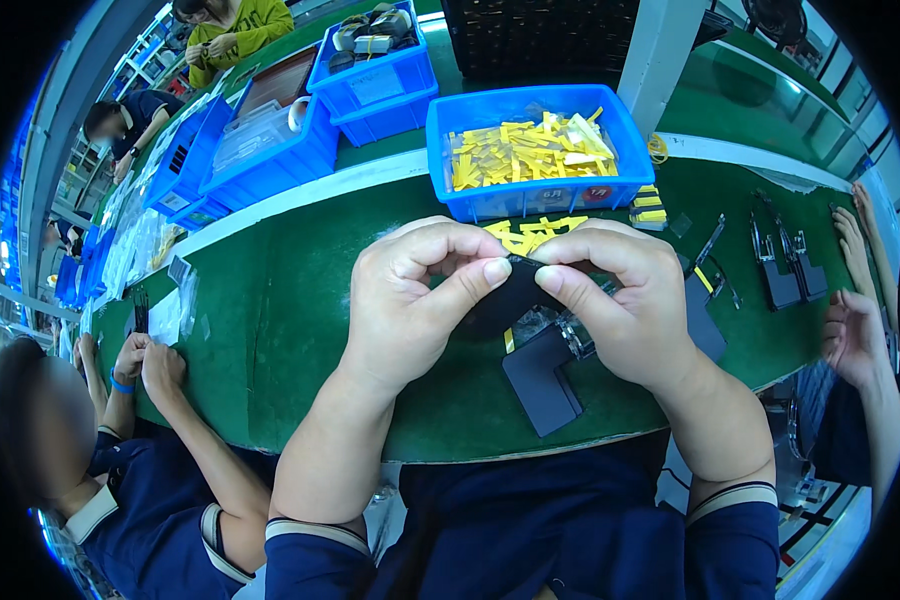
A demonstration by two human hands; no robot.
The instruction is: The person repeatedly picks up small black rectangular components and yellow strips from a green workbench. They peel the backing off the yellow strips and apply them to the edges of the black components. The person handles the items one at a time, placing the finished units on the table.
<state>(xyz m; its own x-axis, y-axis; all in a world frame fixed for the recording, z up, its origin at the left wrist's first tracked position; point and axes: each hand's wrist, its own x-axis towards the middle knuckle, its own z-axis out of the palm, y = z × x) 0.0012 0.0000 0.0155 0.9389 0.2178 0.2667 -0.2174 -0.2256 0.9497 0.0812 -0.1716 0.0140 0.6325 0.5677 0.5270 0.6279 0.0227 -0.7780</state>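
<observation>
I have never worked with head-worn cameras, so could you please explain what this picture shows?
There is no machine here. The wearer's own left hand and right hand reach in from below, seen by a camera on the head looking down; its fisheye lens bends straight edges. Between thumbs and fingers, both hands hold a dark piece. On the green table, a dark L-shaped part lies below them, and beyond them stands a blue bin of yellow pieces. The far-left hands and far-right hands belong to other people.
</observation>
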